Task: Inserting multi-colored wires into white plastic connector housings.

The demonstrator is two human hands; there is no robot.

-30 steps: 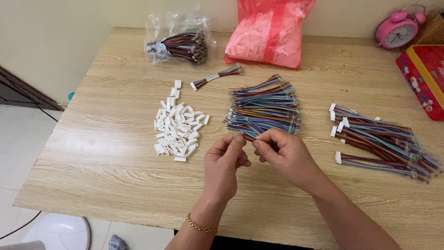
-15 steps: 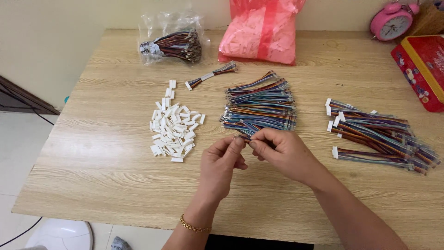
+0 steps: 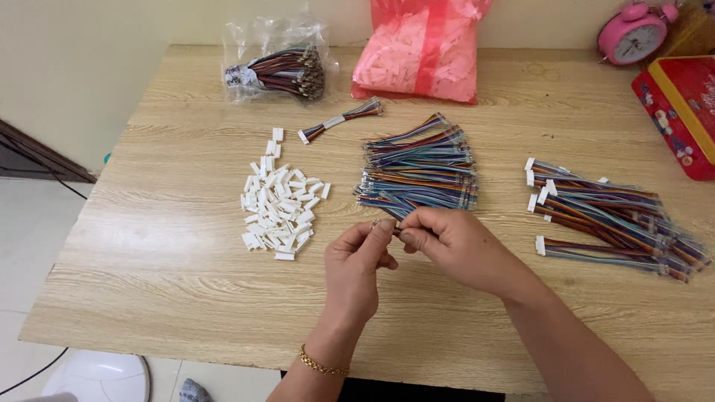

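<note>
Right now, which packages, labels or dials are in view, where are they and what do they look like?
Clear plastic bag: far left, holds dark wire bundle.
Pink plastic bag: far centre, full of small white pieces.
Red box: right edge, flat, patterned lid.
Pink alarm clock: far right corner, round, white dial.

Clear plastic bag [image 3: 275,63] of wires, table's far edge; pink bag [image 3: 421,48] beside; red box [image 3: 681,112] right.

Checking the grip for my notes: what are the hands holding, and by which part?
Both hands, left hand and right hand, pinch the near end of a multicoloured wire at their fingertips; what else sits between them cannot be told.
</note>
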